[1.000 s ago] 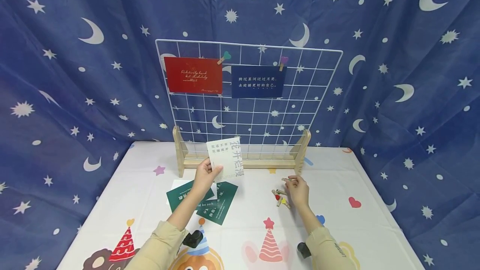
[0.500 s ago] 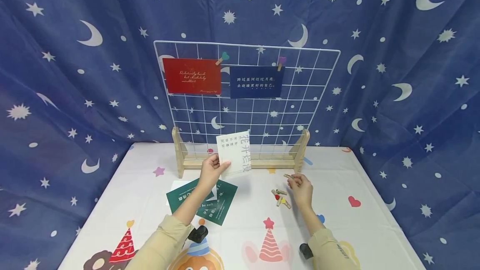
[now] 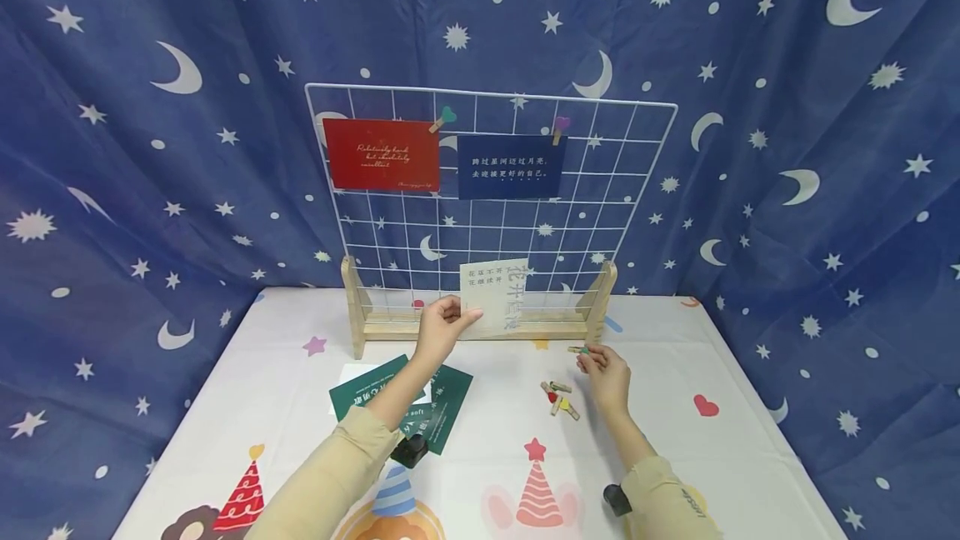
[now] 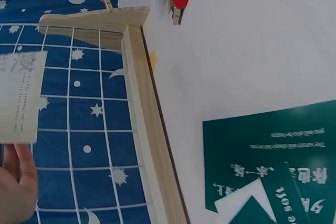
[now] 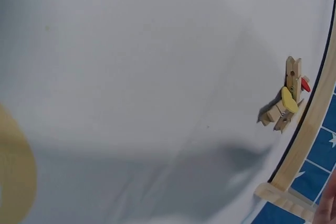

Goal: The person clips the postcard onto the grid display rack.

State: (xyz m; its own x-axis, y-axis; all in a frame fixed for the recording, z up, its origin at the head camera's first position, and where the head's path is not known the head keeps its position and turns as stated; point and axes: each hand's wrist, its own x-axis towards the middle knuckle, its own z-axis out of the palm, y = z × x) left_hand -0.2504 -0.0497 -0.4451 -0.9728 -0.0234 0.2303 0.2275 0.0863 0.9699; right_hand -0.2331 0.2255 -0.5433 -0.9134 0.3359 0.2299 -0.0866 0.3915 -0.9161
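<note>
Left hand (image 3: 441,332) pinches the pale card (image 3: 495,297) by its lower-left corner, thumb over fingers, held up in front of the bottom rows of the wire grid (image 3: 491,202), just above the wooden stand (image 3: 480,325). Right hand (image 3: 606,375) pinches a small wooden clip (image 3: 577,350) w/ a green bit at its tip, low over the tabletop (image 3: 660,440), right of the card & apart from it. So both grips are closed: left on card, right on clip

Handling, judged: card is thin paper stock, v. light, stiff enough to stand from one corner but it'll flex & crease if squeezed hard; corner/edge pinch is right, leaving the top edge free. Clip is tiny, light, spring-loaded; take it by the tail ends to open its mouth. Easy to fumble at that size

Writing: pale card has Chinese print, two short lines at upper left plus big faded characters down the right side; too small to read w/ certainty. Red card (image 3: 381,154) on the grid has white cursive, illegible. Navy card (image 3: 510,166) has two lines of white Chinese, not clear enough to transcribe. Green cards (image 3: 446,394) lie on the tabletop by the left forearm; one shows "soft" in the head view. Spare clips (image 3: 558,398) w/ red & yellow hearts lie near the right hand
</note>
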